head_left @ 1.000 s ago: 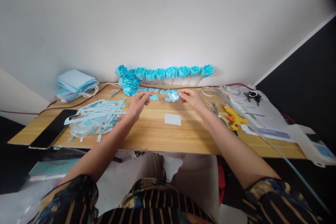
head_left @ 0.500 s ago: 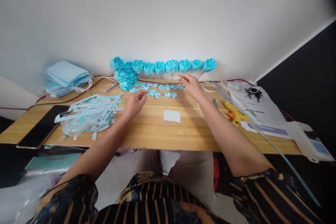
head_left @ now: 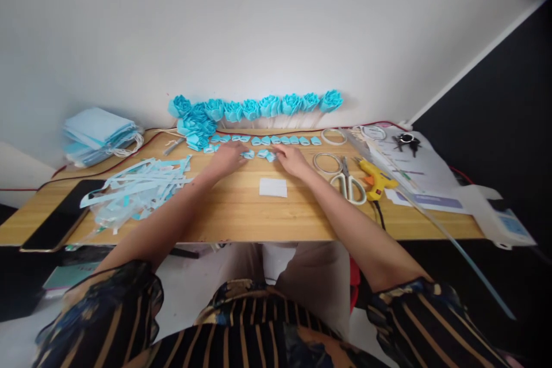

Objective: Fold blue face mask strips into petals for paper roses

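Note:
Folded light-blue fabric petals [head_left: 284, 140] lie in two short rows on the wooden table. My left hand [head_left: 230, 158] reaches over the nearer row, fingers outstretched beside a folded petal [head_left: 248, 154] and hiding part of the row. At the right end of that row, the fingertips of my right hand [head_left: 292, 159] are at another folded petal [head_left: 271, 156]; its fingers are stretched out and I see nothing gripped. A small white rectangular pad [head_left: 273, 188] lies between my forearms, nearer to me. Blue fabric flowers [head_left: 269, 106] on pale stems lean along the wall behind.
On the left are stacked blue face masks [head_left: 97, 129], a heap of cut strips [head_left: 142, 187] and a phone [head_left: 62, 215]. On the right lie scissors [head_left: 348, 184], a yellow glue gun [head_left: 377, 180], wire coils [head_left: 326, 163], papers [head_left: 425, 167] and keys [head_left: 407, 142].
My right hand has come down and left to the petals. My left hand has come down to the nearer row. The scissors, mostly hidden by my right forearm before, now show.

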`<state>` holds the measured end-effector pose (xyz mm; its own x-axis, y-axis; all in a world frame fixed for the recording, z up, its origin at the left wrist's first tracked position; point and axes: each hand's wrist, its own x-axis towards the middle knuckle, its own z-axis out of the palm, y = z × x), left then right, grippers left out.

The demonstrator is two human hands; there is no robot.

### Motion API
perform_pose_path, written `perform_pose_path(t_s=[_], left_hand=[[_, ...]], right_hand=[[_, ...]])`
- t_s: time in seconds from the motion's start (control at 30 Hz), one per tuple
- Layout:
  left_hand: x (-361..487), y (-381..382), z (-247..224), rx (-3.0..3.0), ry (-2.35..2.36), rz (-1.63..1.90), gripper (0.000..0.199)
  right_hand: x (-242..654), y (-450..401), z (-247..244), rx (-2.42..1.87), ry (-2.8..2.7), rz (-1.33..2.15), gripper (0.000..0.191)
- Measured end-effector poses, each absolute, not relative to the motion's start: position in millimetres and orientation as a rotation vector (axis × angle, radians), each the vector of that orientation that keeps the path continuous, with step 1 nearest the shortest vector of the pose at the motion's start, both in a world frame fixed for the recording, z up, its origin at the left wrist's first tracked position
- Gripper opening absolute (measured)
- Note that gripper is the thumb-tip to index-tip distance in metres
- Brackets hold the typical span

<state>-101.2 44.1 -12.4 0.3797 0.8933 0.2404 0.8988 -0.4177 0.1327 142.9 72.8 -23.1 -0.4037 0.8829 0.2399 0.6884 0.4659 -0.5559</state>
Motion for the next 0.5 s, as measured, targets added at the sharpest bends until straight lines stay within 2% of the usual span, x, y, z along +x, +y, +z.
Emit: perform_pose_path(t_s=[0.1,0.2,0.4,0.5], left_hand=[[-105.1,44.1,-19.7,-2.507,-1.745,-0.547,0.040],[-102.1,27.1,-10.8,-2.478,-1.783,-0.769,0.041],[-70.9,-80.5,62.2,-2.708,-1.768,-1.561,0.024],[-72.4,-140.4,93.5,-3.020,-1.483,-1.979,0.018]], right_hand=[[159.4,84.8,-13.2,-1.263,-2.132,0.523,0.043],[195.0,108.4,0.3,-1.433,-2.002,0.351,0.042],[240.0,142.7,0.2,-1.913,-2.139,0.145,0.041],[233.9,148.6,-7.7,-1.937,-2.202,0.157,0.044]])
